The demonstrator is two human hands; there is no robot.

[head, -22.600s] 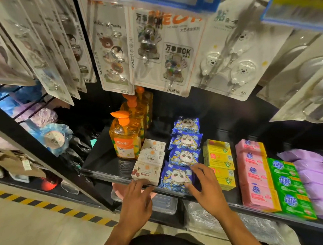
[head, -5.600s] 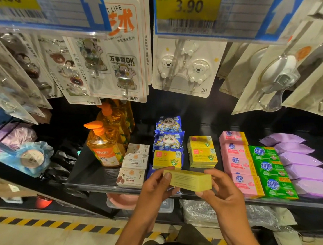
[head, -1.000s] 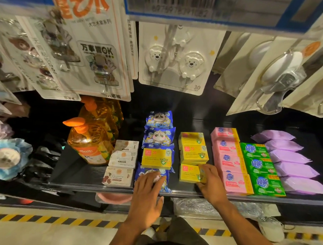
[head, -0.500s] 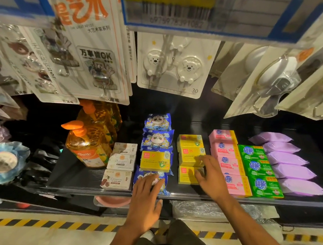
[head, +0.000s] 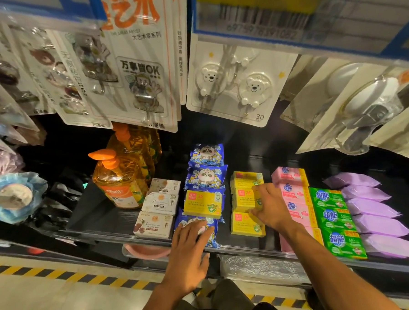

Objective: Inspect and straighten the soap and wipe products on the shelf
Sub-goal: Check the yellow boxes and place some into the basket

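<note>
Inspecting the shelf (head: 102, 221), we find the left hand (head: 191, 248) laid flat, fingers straight, on the front panda wipe pack (head: 213, 237) at the shelf's near edge; it presses and grips nothing. The right hand (head: 272, 210) arches over the middle yellow soap box (head: 242, 198). Its fingertips are at the far edge and its thumb at the near edge, which appears to be a light pinch.

That box sits in its own column between the rear yellow soap box (head: 245, 178) and the front yellow soap box (head: 246, 226), just beside the pink soap bars (head: 290, 176). We note one fault: a stray yellow soap box (head: 202, 203) lies on top of the wipe column, just behind the pack under the left hand.

We judge the soap boxes light and stiff, with firm card edges. They are best taken across the long sides between thumb and fingers, where the carton should not crush. The printed card looks smooth and may slide readily on the dark shelf.

The wipe packs look soft, glossy and yielding. We would steady them under a flat palm or take them by their sides, since a fingertip pinch may slip off the film.
</note>
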